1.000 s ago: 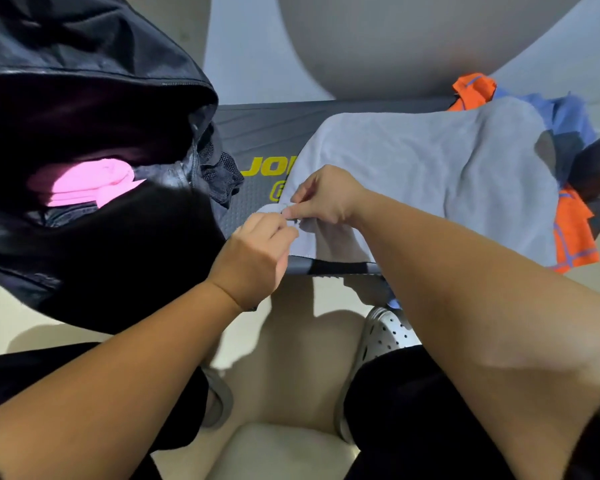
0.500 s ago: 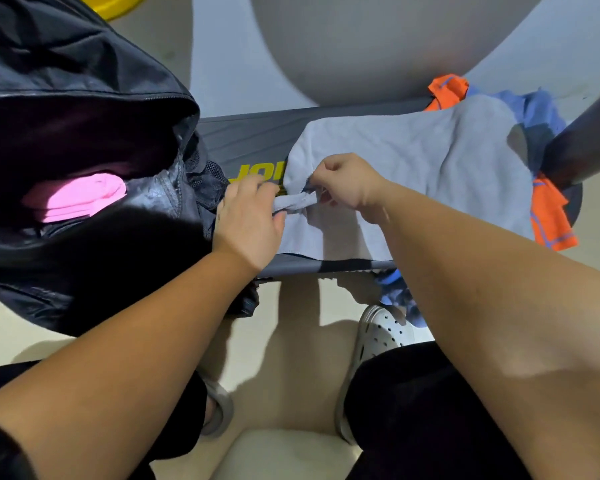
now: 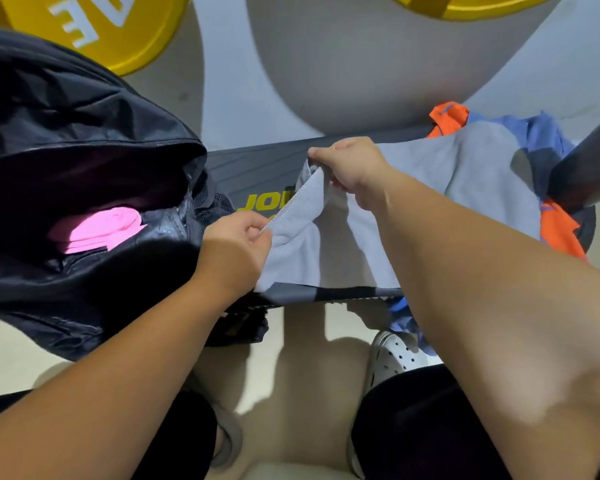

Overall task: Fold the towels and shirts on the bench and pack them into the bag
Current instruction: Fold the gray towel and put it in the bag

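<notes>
Head view looks down on a pale grey cloth with a stitched hem (image 3: 447, 188), spread across the dark padded bench with yellow lettering (image 3: 257, 168) in the middle of the frame; whether it is a towel or a shirt I cannot tell. Its left edge is lifted off the bench between both hands. The step in hand looks like the first fold. To do it well, the hem should be drawn taut between the two pinches and carried toward the right of the frame so edge meets edge, then laid flat and smoothed before a second fold. A low lift would help avoid dragging the crumpled orange garment (image 3: 558, 233) and blue garment (image 3: 548, 140) lying under its right end. The left hand (image 3: 236, 251), at centre, comes in from the lower left with fingers curled and thumb pressed down, pinching the near end of the hem. The right hand (image 3: 354, 168), above it, reaches from the lower right with the wrist bent, fingers closed round the far end of the same hem. At the left of the frame the open black nylon bag (image 3: 84, 150) sits at the bench's end, a folded pink cloth (image 3: 101, 230) inside it. A round yellow weight plate (image 3: 84, 26) lies at upper left.
</notes>
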